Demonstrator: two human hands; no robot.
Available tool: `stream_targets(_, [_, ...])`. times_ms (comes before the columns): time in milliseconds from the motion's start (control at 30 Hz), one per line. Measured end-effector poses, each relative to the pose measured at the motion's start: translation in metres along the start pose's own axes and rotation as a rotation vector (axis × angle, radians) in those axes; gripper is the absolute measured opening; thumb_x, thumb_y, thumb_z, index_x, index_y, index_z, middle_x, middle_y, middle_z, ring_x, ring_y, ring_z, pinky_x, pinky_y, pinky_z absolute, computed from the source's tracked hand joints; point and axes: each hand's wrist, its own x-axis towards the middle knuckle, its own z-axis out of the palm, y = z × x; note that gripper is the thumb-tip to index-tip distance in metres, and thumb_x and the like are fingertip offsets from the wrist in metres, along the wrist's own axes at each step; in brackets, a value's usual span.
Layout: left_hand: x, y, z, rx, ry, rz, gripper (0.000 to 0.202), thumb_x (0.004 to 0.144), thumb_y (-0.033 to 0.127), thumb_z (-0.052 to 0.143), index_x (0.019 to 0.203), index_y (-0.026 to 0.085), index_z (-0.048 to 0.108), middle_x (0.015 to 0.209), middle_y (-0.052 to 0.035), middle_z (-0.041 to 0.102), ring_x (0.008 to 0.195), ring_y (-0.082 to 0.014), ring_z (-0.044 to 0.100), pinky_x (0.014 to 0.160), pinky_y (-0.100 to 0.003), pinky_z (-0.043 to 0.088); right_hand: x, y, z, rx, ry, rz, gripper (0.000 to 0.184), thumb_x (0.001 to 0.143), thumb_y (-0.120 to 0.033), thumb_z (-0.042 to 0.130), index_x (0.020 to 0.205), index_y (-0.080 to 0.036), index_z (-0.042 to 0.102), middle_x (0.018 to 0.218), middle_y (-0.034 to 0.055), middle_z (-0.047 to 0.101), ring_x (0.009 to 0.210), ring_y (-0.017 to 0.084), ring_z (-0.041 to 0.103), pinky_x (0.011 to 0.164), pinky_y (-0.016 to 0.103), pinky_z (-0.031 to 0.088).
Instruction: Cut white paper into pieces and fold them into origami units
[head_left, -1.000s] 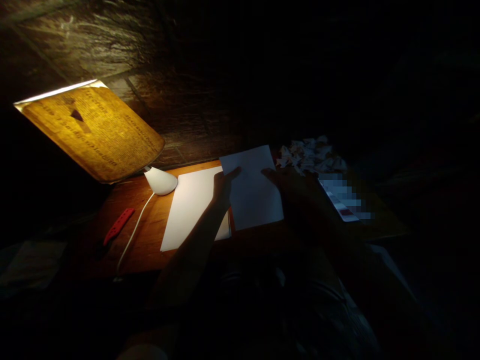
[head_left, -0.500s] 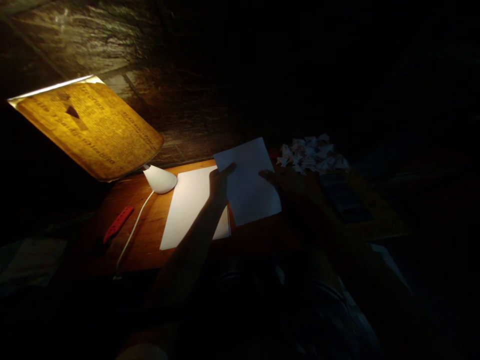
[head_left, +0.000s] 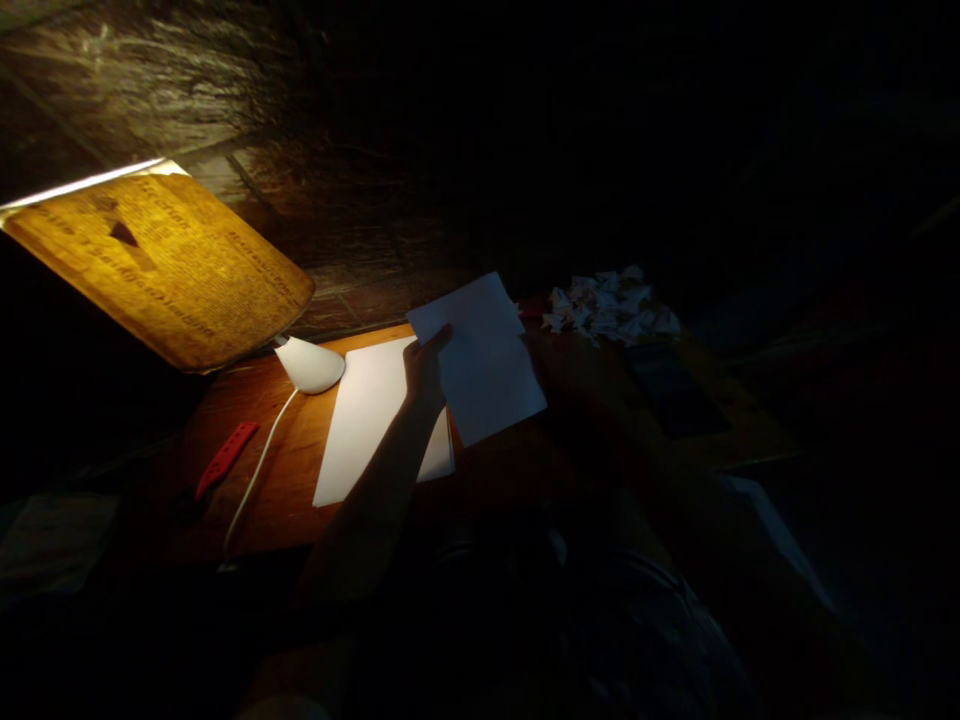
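Observation:
My left hand (head_left: 425, 370) grips a sheet of paper (head_left: 487, 360) by its left edge, with the thumb lying across the near face. The sheet is raised and tilted above the table, mostly in shadow. Close by its right edge is my right hand (head_left: 555, 365), so dark that its fingers cannot be made out. Under my left forearm lies a stack of white paper (head_left: 367, 410), brightly lit.
A lamp with a printed yellow shade (head_left: 165, 265) and white base (head_left: 313, 366) stands at the left of the wooden table (head_left: 289, 480). Its cord (head_left: 259, 470) runs forward past a red-handled tool (head_left: 225, 460). Folded paper pieces (head_left: 611, 305) lie heaped behind a dark flat object (head_left: 675, 390).
My right thumb, seen on the sheet's face before, no longer shows there. The sheet and my left hand appear slightly further left, as does the whole scene.

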Motion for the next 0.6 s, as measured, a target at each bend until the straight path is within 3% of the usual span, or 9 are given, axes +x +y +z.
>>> stream_targets(100, [-0.001, 0.002, 0.002, -0.006, 0.028, 0.031, 0.048, 0.051, 0.044, 0.099, 0.081, 0.015, 0.075, 0.081, -0.0104, 0.078, 0.092, -0.0354, 0.079, 0.082, -0.046, 0.066, -0.014, -0.004, -0.01, -0.168, -0.02, -0.005, 0.062, 0.098, -0.072, 0.053, 0.062, -0.023, 0.065, 0.061, 0.004, 0.062, 0.065, 0.02, 0.059, 0.067, 0.033, 0.042])
stream_targets(167, [-0.002, 0.004, 0.003, -0.01, 0.041, 0.029, 0.047, 0.049, 0.043, 0.099, 0.077, 0.016, 0.074, 0.079, -0.0103, 0.078, 0.089, -0.035, 0.079, 0.081, -0.046, 0.066, -0.028, -0.006, -0.016, -0.322, 0.059, -0.019, 0.056, 0.098, -0.069, 0.056, 0.07, -0.023, 0.072, 0.073, 0.0085, 0.069, 0.084, 0.027, 0.066, 0.087, 0.042, 0.047])
stream_targets(267, [-0.002, 0.005, 0.005, -0.014, 0.054, 0.025, 0.046, 0.048, 0.042, 0.099, 0.078, 0.016, 0.074, 0.078, -0.0094, 0.078, 0.087, -0.034, 0.078, 0.08, -0.045, 0.066, -0.046, -0.007, -0.021, -0.474, 0.133, -0.023, 0.048, 0.098, -0.065, 0.061, 0.08, -0.023, 0.078, 0.09, 0.0127, 0.076, 0.108, 0.035, 0.066, 0.112, 0.067, 0.034])
stream_targets(367, [-0.001, 0.004, 0.004, -0.015, 0.066, 0.033, 0.046, 0.048, 0.041, 0.099, 0.079, 0.016, 0.075, 0.079, -0.0098, 0.078, 0.087, -0.0338, 0.078, 0.08, -0.044, 0.065, -0.055, -0.005, -0.022, -0.498, 0.091, 0.011, 0.044, 0.099, -0.06, 0.062, 0.084, -0.022, 0.079, 0.094, 0.0131, 0.077, 0.108, 0.037, 0.068, 0.115, 0.078, 0.023])
stream_targets(600, [0.003, 0.002, -0.002, 0.003, 0.052, 0.043, 0.044, 0.054, 0.042, 0.099, 0.082, 0.017, 0.075, 0.082, -0.0094, 0.078, 0.088, -0.0329, 0.078, 0.08, -0.044, 0.066, -0.052, -0.004, -0.021, -0.496, 0.076, 0.044, 0.039, 0.099, -0.054, 0.064, 0.086, -0.02, 0.079, 0.104, 0.0154, 0.078, 0.111, 0.037, 0.067, 0.112, 0.075, 0.033])
